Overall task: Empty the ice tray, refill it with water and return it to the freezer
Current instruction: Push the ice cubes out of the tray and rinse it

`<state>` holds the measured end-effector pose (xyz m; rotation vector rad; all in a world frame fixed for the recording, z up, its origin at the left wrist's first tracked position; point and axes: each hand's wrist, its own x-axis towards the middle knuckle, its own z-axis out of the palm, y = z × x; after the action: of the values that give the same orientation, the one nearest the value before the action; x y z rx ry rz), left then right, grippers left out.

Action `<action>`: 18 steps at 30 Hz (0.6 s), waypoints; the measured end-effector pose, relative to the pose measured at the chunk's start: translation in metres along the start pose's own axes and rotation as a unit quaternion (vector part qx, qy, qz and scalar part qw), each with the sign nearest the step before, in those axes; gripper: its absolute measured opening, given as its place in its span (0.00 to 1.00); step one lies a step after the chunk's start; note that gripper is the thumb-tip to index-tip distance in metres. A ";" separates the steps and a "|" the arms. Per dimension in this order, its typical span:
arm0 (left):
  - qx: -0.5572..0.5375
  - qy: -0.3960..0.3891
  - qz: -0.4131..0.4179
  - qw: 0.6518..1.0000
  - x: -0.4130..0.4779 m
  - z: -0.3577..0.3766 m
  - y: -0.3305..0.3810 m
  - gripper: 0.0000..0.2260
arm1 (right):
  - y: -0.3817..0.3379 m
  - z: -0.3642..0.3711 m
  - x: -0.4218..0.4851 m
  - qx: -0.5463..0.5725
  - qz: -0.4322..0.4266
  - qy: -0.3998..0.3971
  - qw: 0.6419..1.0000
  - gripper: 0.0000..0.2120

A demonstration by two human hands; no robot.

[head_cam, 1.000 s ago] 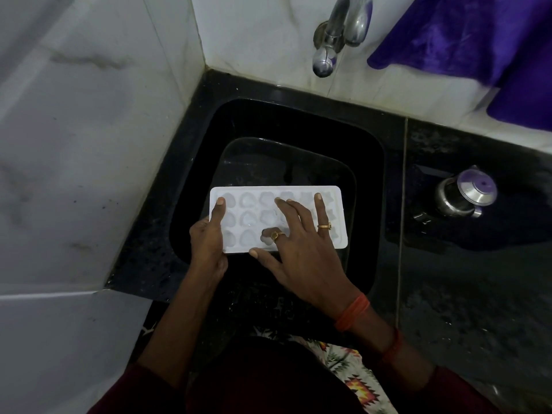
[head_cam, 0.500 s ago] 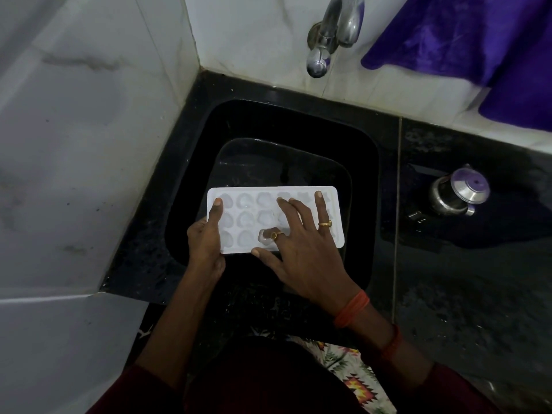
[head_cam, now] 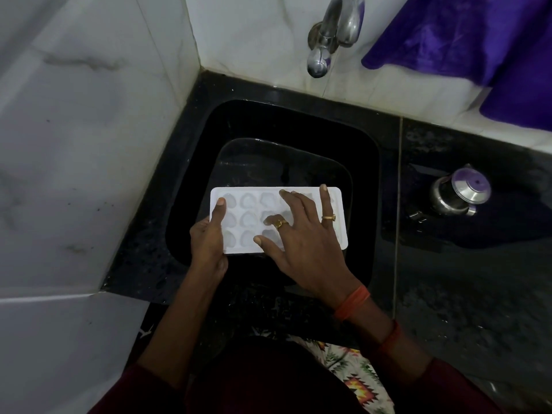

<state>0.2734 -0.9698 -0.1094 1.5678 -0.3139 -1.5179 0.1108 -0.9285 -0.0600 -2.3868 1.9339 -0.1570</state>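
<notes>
I see left hand [head_cam: 209, 243] clamped on ice tray [head_cam: 341, 231] end, thumb on top, tray over sink [head_cam: 366, 174]. Right hand [head_cam: 304, 246] spread flat on cells beside that grip, forefinger digging. Risk: one-ended hold, so hard push tips tray.

The ice tray [head_cam: 340, 231] is over the sink [head_cam: 298, 113], in front of the tap [head_cam: 321, 59]. Your left hand [head_cam: 209, 239] is on its left end, your right hand [head_cam: 307, 237] on top. A pot [head_cam: 460, 194] stands right of the sink.
</notes>
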 end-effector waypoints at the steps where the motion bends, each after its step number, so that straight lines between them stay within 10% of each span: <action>1: 0.001 0.000 -0.001 1.000 0.000 0.000 0.000 0.13 | 0.000 0.001 0.000 0.001 0.000 -0.003 1.000 0.27; 18: 0.004 0.003 0.001 1.000 0.000 0.003 -0.004 0.13 | 0.002 0.006 0.004 -0.009 -0.001 0.001 1.000 0.28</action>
<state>0.2694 -0.9691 -0.1118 1.5777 -0.3170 -1.5114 0.1105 -0.9327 -0.0657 -2.3999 1.9415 -0.1431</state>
